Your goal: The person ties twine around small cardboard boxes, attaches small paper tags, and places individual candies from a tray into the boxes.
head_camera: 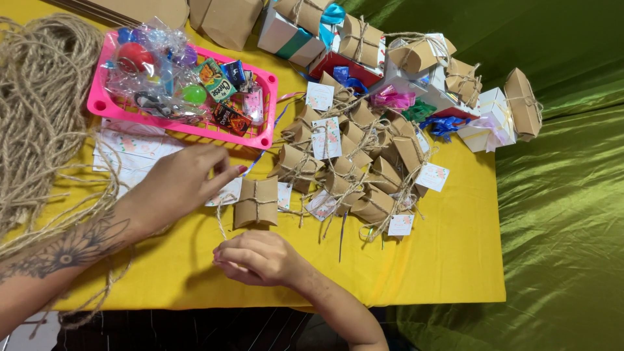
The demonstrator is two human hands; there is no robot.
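Note:
A small brown paper pillow box (pixel 256 202) tied with jute twine lies on the yellow tablecloth (pixel 442 260) in front of me. My left hand (pixel 179 182) reaches over a white paper tag (pixel 227 193) just left of the box, fingertips pinching at the tag and twine. My right hand (pixel 257 258) rests below the box with its fingers curled around a loose twine end (pixel 221 224). A pile of finished tied boxes with tags (pixel 351 169) lies to the right.
A pink plastic basket (pixel 263 140) with sweets and small toys in cellophane sits at the back left. A mass of loose jute twine (pixel 39 110) covers the left side. Bigger ribboned gift boxes (pixel 416 71) stand at the back. Green satin cloth (pixel 565 214) lies to the right.

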